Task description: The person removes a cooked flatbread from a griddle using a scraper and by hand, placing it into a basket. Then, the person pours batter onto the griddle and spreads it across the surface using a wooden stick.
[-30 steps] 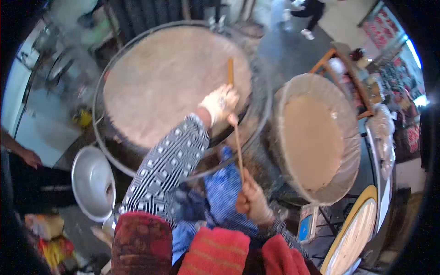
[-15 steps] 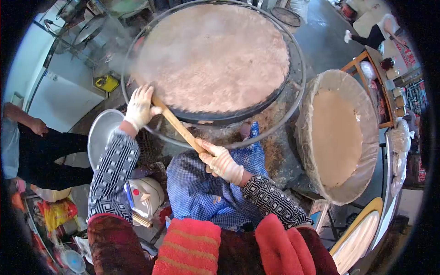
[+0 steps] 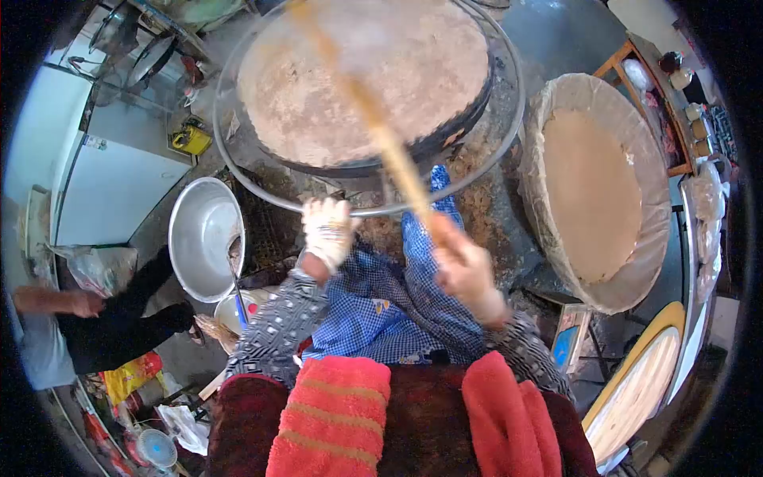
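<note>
My right hand (image 3: 463,266), in a pale glove and smeared by motion, is closed around the lower end of a long wooden stick (image 3: 389,147). The stick slants up and left over a large round griddle, its far end blurred. A thin layer of pinkish-brown batter (image 3: 362,87) covers the griddle's surface. Around the griddle runs a grey metal ring (image 3: 509,151). My left hand (image 3: 327,230), in a whitish glove, has its fingers curled over the near side of this ring.
A big plastic-lined tub of brown batter (image 3: 592,199) stands at right. On the left are a metal basin (image 3: 205,238) with a ladle handle, a lidded bucket, and a person's arm (image 3: 60,302). Round wooden boards (image 3: 636,381) lean at lower right. Blue checked cloth covers my lap.
My left hand has left the stick and moved right and down to the ring. My right hand has moved right, swinging the stick up across the griddle. The view has shifted slightly.
</note>
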Motion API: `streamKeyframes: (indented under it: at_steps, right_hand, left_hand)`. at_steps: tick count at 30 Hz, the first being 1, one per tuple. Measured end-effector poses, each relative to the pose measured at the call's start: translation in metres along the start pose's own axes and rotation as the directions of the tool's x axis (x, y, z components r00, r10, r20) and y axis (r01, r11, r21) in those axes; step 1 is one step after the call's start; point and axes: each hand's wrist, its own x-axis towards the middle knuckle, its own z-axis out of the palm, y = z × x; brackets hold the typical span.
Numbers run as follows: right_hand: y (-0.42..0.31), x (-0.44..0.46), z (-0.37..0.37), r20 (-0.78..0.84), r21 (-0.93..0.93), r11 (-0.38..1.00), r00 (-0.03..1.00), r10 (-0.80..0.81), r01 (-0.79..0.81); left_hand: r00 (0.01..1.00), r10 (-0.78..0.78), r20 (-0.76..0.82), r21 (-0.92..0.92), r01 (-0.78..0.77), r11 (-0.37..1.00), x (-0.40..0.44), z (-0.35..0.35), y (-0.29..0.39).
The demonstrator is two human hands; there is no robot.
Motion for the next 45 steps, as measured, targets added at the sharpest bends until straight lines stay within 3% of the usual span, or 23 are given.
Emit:
streamKeyframes:
  at_steps: [1,2,3,5,7,9,11,13,15,19,24,28,33,35,36,38,39,40,41,42,43,44,45]
  right_hand:
    - [-0.003,-0.011,-0.022,-0.129,-0.047,0.997,0.989,-0.066,0.061]
    - [-0.011,-0.025,-0.040,-0.195,-0.111,0.993,0.981,0.016,-0.039]
    - [-0.013,-0.037,-0.053,-0.239,0.002,0.996,0.967,0.084,-0.086]
    - [-0.001,-0.062,-0.072,-0.266,-0.024,0.998,0.963,0.046,-0.054]
    - [0.010,-0.085,-0.080,-0.306,-0.014,0.996,0.948,0.083,-0.092]
    - [0.013,-0.093,-0.079,-0.309,0.055,0.989,0.940,0.147,-0.137]
    - [0.000,-0.087,-0.075,-0.325,0.112,0.970,0.915,0.241,-0.215]
    - [-0.011,-0.063,-0.081,-0.216,0.218,0.948,0.936,0.279,-0.232]
    - [-0.004,-0.036,-0.081,-0.032,0.333,0.906,0.958,0.286,-0.260]
    - [0.004,0.007,-0.071,0.206,0.551,0.750,0.930,0.303,-0.366]
    - [0.007,0.036,-0.040,0.331,0.486,0.768,0.901,0.281,-0.418]
    - [0.011,0.049,-0.004,0.366,0.291,0.877,0.892,0.267,-0.382]
    - [0.034,0.066,0.067,0.442,0.080,0.959,0.872,0.211,-0.273]
    - [0.026,0.066,0.075,0.458,-0.009,0.985,0.875,0.156,-0.171]
    - [0.023,0.059,0.075,0.428,-0.018,0.994,0.898,0.106,-0.109]
    - [0.020,0.055,0.061,0.246,-0.026,0.999,0.968,0.052,-0.047]
    - [0.018,0.055,0.051,0.134,-0.023,0.998,0.989,0.054,-0.051]
    - [0.014,0.055,0.048,0.138,0.062,0.989,0.982,0.127,-0.136]
    - [0.038,0.061,0.051,0.088,-0.039,0.992,0.989,-0.117,0.121]
    - [0.039,0.062,0.063,0.136,-0.023,0.993,0.985,-0.111,0.115]
    - [0.036,0.068,0.075,0.315,0.483,0.816,0.933,0.176,-0.317]
    - [0.033,0.073,0.088,0.458,0.762,0.251,0.772,0.441,-0.596]
    - [0.031,0.077,0.097,0.693,0.711,-0.240,0.600,0.401,-0.661]
  left_hand:
    - [0.997,-0.060,0.057,-0.046,0.062,0.997,0.004,-0.001,0.027]
    - [0.996,-0.060,0.058,-0.189,0.070,0.979,0.008,0.001,0.049]
    - [0.997,-0.061,0.055,-0.330,0.076,0.941,0.014,0.004,0.071]
    - [0.951,0.110,-0.289,-0.709,-0.290,0.643,0.025,-0.010,0.116]
    - [0.825,0.451,-0.340,-0.571,-0.562,0.598,0.060,-0.055,0.141]
    - [0.702,0.559,-0.442,-0.387,-0.711,0.587,0.106,-0.068,0.159]
    - [0.643,0.669,-0.373,-0.288,-0.765,0.575,0.155,-0.060,0.167]
    - [0.719,0.682,-0.133,-0.190,-0.694,0.695,0.185,-0.027,0.165]
    - [0.748,0.660,-0.067,-0.090,-0.663,0.743,0.204,-0.020,0.152]
    - [0.804,0.584,-0.111,-0.005,-0.588,0.809,0.215,-0.012,0.094]
    - [0.840,0.513,-0.178,-0.013,-0.524,0.852,0.200,-0.012,0.024]
    - [0.873,0.451,-0.188,0.045,-0.451,0.891,0.158,-0.021,-0.037]
    - [0.977,0.203,-0.062,0.014,-0.203,0.979,0.073,-0.043,-0.116]
    - [0.982,0.117,-0.148,-0.049,-0.125,0.991,0.041,-0.062,-0.125]
    - [0.988,-0.016,-0.156,-0.101,0.001,0.995,0.031,-0.086,-0.110]
    - [0.983,-0.045,-0.176,-0.010,0.044,0.999,0.013,-0.078,-0.131]
    - [0.997,-0.011,-0.075,0.077,0.017,0.997,0.018,-0.080,-0.124]
    - [0.968,0.249,-0.044,0.199,-0.235,0.951,0.015,-0.049,-0.145]
    - [0.959,0.284,0.001,0.009,-0.284,0.959,0.007,-0.004,-0.183]
    - [0.952,0.302,0.046,0.050,-0.304,0.951,0.006,0.012,-0.187]
    - [0.950,0.295,0.097,0.114,-0.305,0.945,0.010,0.017,-0.188]
    - [0.966,0.243,0.088,0.125,-0.253,0.959,0.006,0.022,-0.179]
    - [0.977,0.195,0.086,0.140,-0.205,0.969,0.000,0.022,-0.168]
